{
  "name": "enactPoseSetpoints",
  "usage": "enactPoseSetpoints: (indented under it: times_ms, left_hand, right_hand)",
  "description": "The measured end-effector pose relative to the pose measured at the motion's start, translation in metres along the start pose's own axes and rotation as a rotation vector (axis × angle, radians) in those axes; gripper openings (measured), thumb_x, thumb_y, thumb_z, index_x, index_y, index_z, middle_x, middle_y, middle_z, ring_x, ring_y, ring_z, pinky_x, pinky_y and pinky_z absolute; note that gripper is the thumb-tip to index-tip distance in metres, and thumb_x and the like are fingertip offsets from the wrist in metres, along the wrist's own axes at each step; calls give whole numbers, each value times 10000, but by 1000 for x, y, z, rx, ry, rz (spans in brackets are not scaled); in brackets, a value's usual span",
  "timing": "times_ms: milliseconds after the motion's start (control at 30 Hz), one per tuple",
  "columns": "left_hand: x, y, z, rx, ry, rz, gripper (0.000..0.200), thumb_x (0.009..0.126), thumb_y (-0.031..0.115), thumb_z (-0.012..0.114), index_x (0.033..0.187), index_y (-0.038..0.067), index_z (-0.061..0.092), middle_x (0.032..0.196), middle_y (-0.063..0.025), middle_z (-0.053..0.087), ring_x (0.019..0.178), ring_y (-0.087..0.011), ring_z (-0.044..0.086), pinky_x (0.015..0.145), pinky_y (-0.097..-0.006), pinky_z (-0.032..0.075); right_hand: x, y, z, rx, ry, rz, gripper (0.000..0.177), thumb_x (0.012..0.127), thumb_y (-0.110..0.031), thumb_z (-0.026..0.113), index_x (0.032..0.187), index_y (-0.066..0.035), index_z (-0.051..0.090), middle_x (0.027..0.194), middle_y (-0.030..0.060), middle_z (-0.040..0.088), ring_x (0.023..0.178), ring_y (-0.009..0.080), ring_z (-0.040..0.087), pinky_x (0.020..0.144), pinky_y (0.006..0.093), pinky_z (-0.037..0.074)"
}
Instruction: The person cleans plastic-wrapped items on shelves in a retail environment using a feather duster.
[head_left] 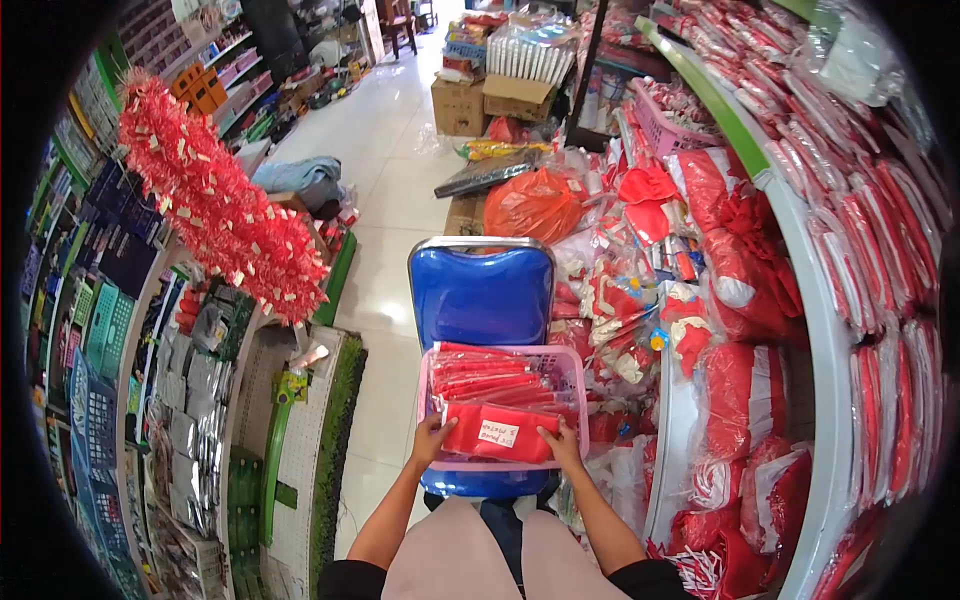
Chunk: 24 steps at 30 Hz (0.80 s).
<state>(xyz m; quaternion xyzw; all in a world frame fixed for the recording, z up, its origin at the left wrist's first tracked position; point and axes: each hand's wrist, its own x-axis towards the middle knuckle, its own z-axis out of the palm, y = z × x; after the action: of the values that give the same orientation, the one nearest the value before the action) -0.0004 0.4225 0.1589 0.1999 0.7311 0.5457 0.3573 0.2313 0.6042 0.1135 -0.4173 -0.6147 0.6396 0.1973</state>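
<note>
A red folded cloth packet (520,440) in clear plastic, with a white handwritten label, lies across the near part of a pink basket (577,390). My left hand (432,440) grips the packet's left end, thumb on top. At the opposite end, my right hand (563,443) is closed on its right edge. Several similar red packets (485,375) lie stacked in the basket behind it. Beneath the basket is the seat of a chair with a blue backrest (482,295).
Red and white packed goods (740,390) crowd the right-hand shelf and floor. A red tinsel garland (220,200) hangs at the left, above shelves of merchandise. Beyond the chair sit an orange plastic bag (535,205) and cardboard boxes (460,107). Tiled floor (385,240) runs along the chair's left.
</note>
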Motion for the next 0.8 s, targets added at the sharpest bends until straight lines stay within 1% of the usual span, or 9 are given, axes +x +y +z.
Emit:
enactPoseSetpoints:
  times_ms: [67,167,200,333,367,533,633,700,800]
  left_hand:
    - [7,49,5,-94,-101,-27,295,861,317,599,931,32,631,718,38,586,609,-61,514,557,-213,415]
    - [30,83,8,-121,-238,-121,342,903,336,521,990,18,613,888,-14,632,786,-98,583,689,-246,467]
    - [26,113,20,-385,-359,-57,420,934,371,432,1110,14,565,1069,-81,613,984,-159,577,864,-300,447]
    - [16,190,40,-963,-723,-228,510,957,379,326,1232,-31,453,1236,-156,522,1142,-257,502,1008,-387,355]
    - [15,197,50,-1045,-674,-304,501,959,356,321,1229,-47,445,1253,-155,508,1153,-266,490,1014,-413,348]
    - [-17,238,97,-1042,-743,31,389,926,230,431,1222,-21,446,1253,-171,495,1128,-267,507,988,-420,393]
    - [-52,272,103,-1107,-990,-264,379,895,209,507,1209,1,467,1205,-156,534,1096,-256,526,951,-403,429]
    - [-79,290,111,-1046,-1002,-235,379,908,257,472,1188,2,484,1153,-153,563,1042,-263,558,892,-410,471]
    - [-125,316,109,-980,-1031,-178,378,919,274,432,1170,-2,498,1113,-154,582,998,-271,581,851,-403,497]
  right_hand:
    - [-3,-39,-10,170,29,-5,253,835,-223,649,985,-20,631,861,-1,629,764,63,550,686,235,451]
    - [-10,-80,-32,413,102,82,228,847,-220,631,959,-21,628,903,23,640,797,91,592,717,253,473]
    - [-14,-92,-38,504,153,86,232,848,-218,628,974,-24,620,923,35,641,813,106,601,732,263,481]
    - [-54,-167,-57,850,278,77,280,847,-207,621,1064,-37,575,1013,80,632,893,161,618,804,308,495]
    - [-71,-188,-58,932,288,69,302,847,-203,619,1094,-40,560,1037,91,627,917,173,618,824,319,495]
    - [-146,-226,-55,1113,164,-88,418,842,-141,601,1217,-20,458,1165,114,565,1057,228,559,891,384,460]
    - [-212,-270,-34,1033,120,-227,536,846,-86,572,1330,-61,341,1245,115,504,1087,244,538,892,413,456]
    - [-251,-291,-19,994,210,-260,545,869,-69,540,1360,-82,303,1221,94,521,1046,205,567,853,370,486]
    - [-300,-302,-10,941,141,-377,601,879,-79,521,1395,-88,213,1260,114,479,1060,249,557,847,440,493]
